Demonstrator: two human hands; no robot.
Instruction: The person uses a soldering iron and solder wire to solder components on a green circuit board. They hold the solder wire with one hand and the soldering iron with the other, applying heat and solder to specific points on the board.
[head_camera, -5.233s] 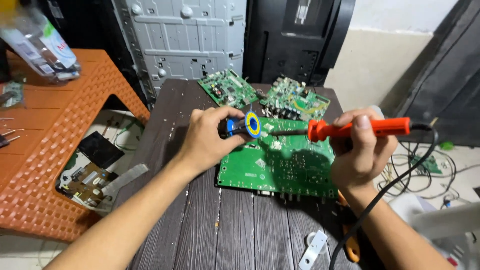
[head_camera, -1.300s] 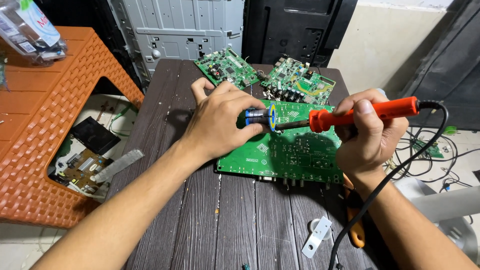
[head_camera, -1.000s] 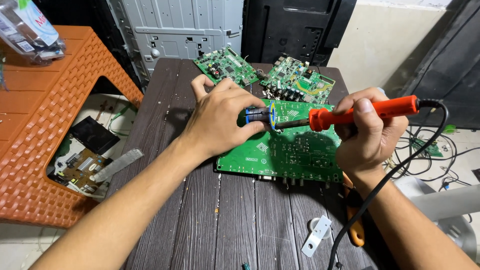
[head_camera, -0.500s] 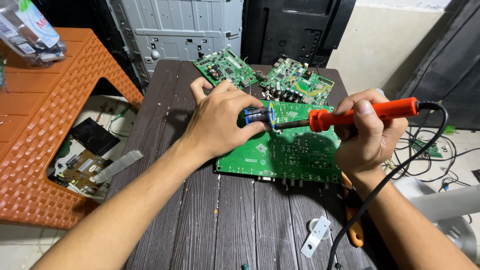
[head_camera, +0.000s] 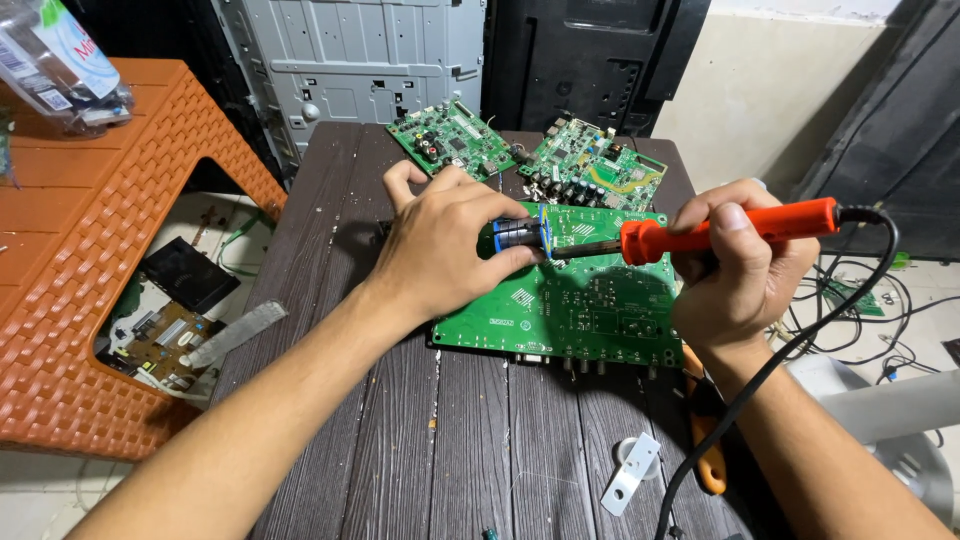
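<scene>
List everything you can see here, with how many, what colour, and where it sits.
large circuit board: one, green, on the table under both hands
smaller circuit boards: two, green, at the table's far edge
table: one, dark wood-grain, centre
soldering iron: one, orange handle, black cord
solder spool: one, blue
metal bracket: one, white, near table edge
plastic stool: one, orange, left
metal panel: one, grey, behind table
left hand: grips spool
right hand: grips iron

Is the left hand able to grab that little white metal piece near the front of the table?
Probably yes. The bracket lies bare on the table with nothing over it, but the left hand already grips a solder spool, so it would have to let go first.
</scene>
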